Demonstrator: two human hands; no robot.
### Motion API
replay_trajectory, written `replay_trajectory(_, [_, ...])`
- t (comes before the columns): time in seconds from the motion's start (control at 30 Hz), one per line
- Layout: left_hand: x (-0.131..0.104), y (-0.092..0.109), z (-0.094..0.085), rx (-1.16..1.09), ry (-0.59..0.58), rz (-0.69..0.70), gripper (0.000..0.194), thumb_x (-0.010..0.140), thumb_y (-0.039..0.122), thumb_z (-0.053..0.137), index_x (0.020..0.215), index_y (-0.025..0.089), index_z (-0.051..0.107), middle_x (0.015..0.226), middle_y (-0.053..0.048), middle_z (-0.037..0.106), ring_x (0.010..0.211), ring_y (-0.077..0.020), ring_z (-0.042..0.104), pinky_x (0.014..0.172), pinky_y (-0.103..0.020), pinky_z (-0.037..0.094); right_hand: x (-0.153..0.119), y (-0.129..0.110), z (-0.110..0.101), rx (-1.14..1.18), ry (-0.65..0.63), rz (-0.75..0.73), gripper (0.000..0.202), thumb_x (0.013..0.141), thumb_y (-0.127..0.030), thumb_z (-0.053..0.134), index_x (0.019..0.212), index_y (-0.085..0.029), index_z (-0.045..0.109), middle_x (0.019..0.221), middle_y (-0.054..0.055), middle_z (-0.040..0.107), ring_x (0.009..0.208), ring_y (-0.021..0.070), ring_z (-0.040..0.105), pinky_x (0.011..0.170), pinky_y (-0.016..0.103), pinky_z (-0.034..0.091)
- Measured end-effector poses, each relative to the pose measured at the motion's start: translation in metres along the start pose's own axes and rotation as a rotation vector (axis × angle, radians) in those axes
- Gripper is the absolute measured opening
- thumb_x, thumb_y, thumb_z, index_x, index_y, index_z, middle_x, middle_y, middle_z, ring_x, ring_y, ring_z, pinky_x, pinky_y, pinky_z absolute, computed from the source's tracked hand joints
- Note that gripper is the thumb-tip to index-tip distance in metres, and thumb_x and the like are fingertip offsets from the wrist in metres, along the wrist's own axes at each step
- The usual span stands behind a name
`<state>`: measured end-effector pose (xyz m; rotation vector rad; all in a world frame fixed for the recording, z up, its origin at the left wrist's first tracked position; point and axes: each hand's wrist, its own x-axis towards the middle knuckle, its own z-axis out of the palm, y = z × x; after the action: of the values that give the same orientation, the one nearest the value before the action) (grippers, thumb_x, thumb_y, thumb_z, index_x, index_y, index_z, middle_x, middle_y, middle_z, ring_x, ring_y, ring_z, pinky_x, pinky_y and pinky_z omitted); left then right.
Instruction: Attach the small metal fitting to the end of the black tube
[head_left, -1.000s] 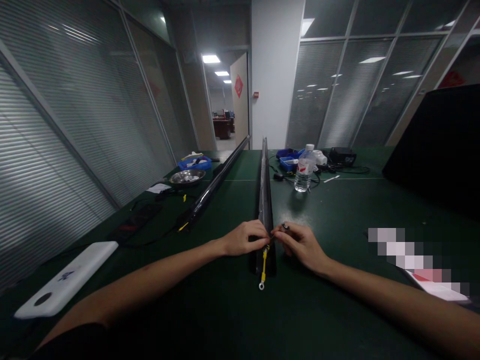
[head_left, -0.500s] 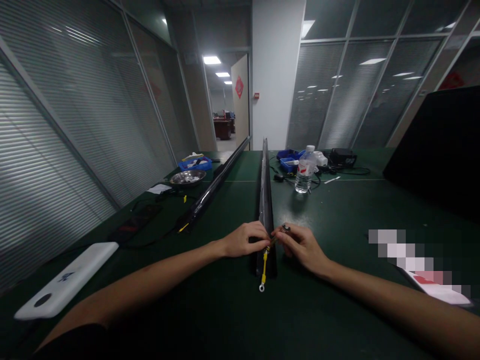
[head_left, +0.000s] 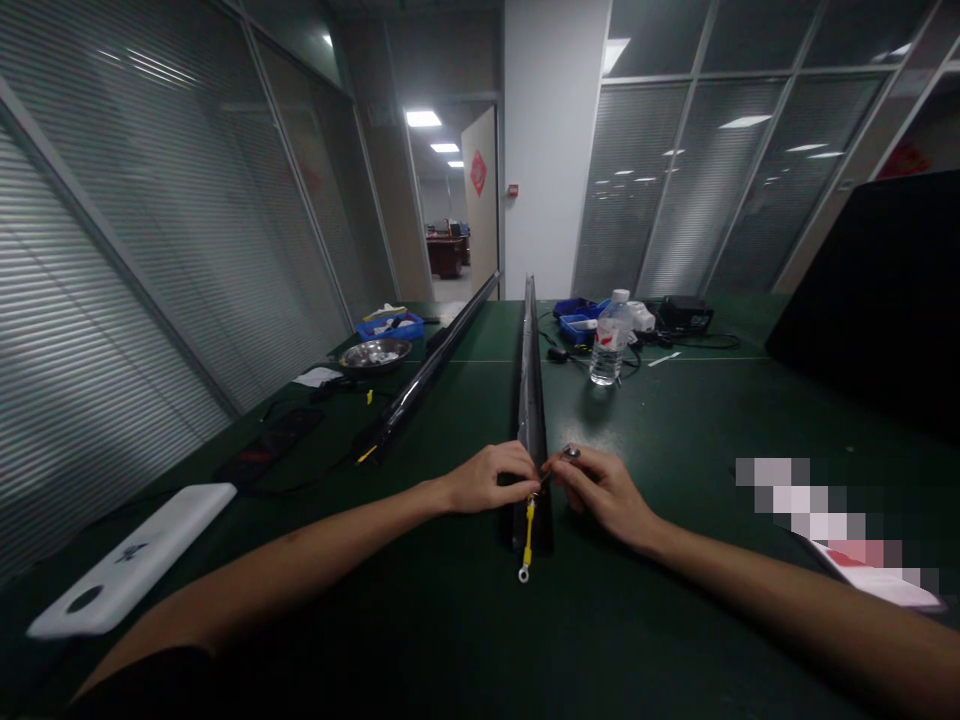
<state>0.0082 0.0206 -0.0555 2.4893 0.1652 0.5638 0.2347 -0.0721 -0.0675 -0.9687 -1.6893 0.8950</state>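
Observation:
A long dark strip [head_left: 531,390] runs away from me down the middle of the green table. At its near end, my left hand [head_left: 504,478] has its fingers pinched together over the strip; what they hold is hidden. From beneath those fingertips a short yellow wire [head_left: 529,530] extends toward me, ending in a silver ring terminal [head_left: 523,575]. Just to the right, my right hand [head_left: 600,490] is closed on a small metal piece [head_left: 571,453], whose thin end points at the left fingertips. The two hands almost meet.
Another long dark strip [head_left: 427,380] lies to the left, near a metal bowl [head_left: 375,354] and a blue tray [head_left: 390,328]. A white device [head_left: 135,560] is at the left. A water bottle [head_left: 610,340] stands beyond my right hand, and a black screen [head_left: 877,300] is at the right.
The small metal piece in my right hand has turned slightly. Both hands stay in nearly the same place.

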Motion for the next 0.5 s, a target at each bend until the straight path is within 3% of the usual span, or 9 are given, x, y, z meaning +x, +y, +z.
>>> replay_trajectory(0.27, [-0.0001,-0.0015,0.0003,0.017,-0.007,-0.006,0.030,0.108,0.034,0.053,0.097,0.015,0.073,0.098,-0.008,0.070,0.102,-0.0213,0.061,0.095,-0.032,0.048,0.0012,-0.0032,0.0013,0.038,-0.006,0.036,0.039,0.100,-0.054,0.065,0.096,-0.017,0.074,0.068,-0.002,0.057,0.053,0.0120,0.052,0.049,0.023,0.043])
replay_trajectory(0.5, [-0.0006,-0.0017,-0.0005,0.004,-0.006,-0.007,0.026,0.106,0.033,0.058,0.099,0.015,0.074,0.098,-0.008,0.071,0.102,-0.0210,0.062,0.095,-0.032,0.047,0.0009,0.0032,-0.0002,0.028,-0.011,0.010,0.036,0.105,-0.050,0.059,0.099,-0.017,0.074,0.076,0.000,0.059,0.055,0.0117,0.056,0.050,0.023,0.044])
